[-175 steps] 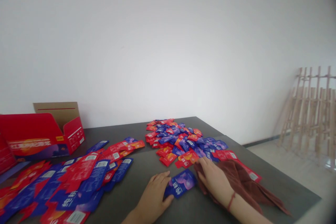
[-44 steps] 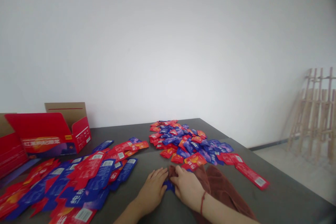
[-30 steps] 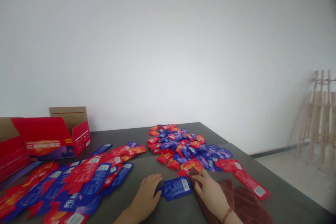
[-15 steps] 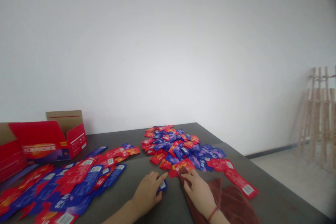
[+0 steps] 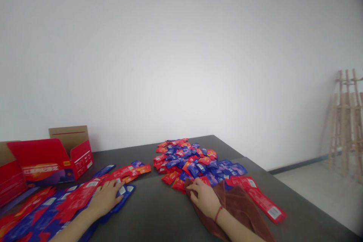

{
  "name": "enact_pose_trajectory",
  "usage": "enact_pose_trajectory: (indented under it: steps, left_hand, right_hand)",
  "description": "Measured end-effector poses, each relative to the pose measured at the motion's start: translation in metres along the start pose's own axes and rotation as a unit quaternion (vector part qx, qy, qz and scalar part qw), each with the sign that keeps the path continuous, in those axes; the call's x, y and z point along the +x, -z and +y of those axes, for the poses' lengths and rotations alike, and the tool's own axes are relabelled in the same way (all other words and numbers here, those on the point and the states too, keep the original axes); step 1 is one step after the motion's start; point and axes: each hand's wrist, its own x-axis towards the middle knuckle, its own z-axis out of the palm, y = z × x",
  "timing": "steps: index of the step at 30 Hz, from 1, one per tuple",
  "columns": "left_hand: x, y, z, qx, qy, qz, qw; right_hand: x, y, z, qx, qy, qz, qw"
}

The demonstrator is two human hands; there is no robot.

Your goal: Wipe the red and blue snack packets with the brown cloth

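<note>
My left hand (image 5: 105,198) lies on a loose pile of long red and blue sachets (image 5: 74,200) at the left, fingers stretched out. Beneath its fingertips and thumb is a blue sachet (image 5: 127,193) with a white label. My right hand (image 5: 204,199) is closed on the edge of a brown cloth (image 5: 241,215), which spreads over the table under my wrist. Just beyond the right fingers is a heap of small red and blue sachets (image 5: 187,160). The cloth hides part of its near edge.
Two red cartons with raised flaps stand at the left; the nearer-to-centre carton (image 5: 48,162) shows a printed front. Long red sachets (image 5: 265,202) lie right of the cloth. The dark table (image 5: 154,213) ends along its right edge. Wooden stands (image 5: 347,124) lean by the wall.
My left hand has moved left from the table's middle onto the pile, and the blue sachet that was under it there is gone from that spot. My right hand still grips the cloth.
</note>
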Motion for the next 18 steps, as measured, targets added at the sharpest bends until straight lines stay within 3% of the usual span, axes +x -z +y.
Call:
enact_pose_trajectory:
  steps: [5,8,10,12,15,18]
  left_hand:
    - [0.008,-0.017,-0.018,0.011,0.042,0.001,0.999]
    - [0.013,-0.007,0.001,0.022,0.045,0.031,0.998]
    - [0.014,0.003,0.034,-0.006,0.001,0.062,0.998]
    - [0.013,0.012,0.081,-0.067,-0.088,0.076,0.991]
    - [0.007,0.015,0.160,-0.162,-0.206,0.061,0.963]
    - [0.005,0.008,0.227,-0.223,-0.267,0.030,0.937]
  right_hand:
    - [0.011,-0.004,0.002,0.017,-0.015,0.012,1.000]
    - [0.012,-0.007,0.006,0.050,-0.006,0.015,0.999]
    - [0.013,-0.005,0.011,0.083,-0.003,0.017,0.996]
    - [0.013,0.000,0.019,0.120,-0.002,0.039,0.992]
    - [0.013,0.012,0.037,0.152,-0.014,0.117,0.981]
    - [0.013,0.024,0.056,0.146,-0.043,0.192,0.970]
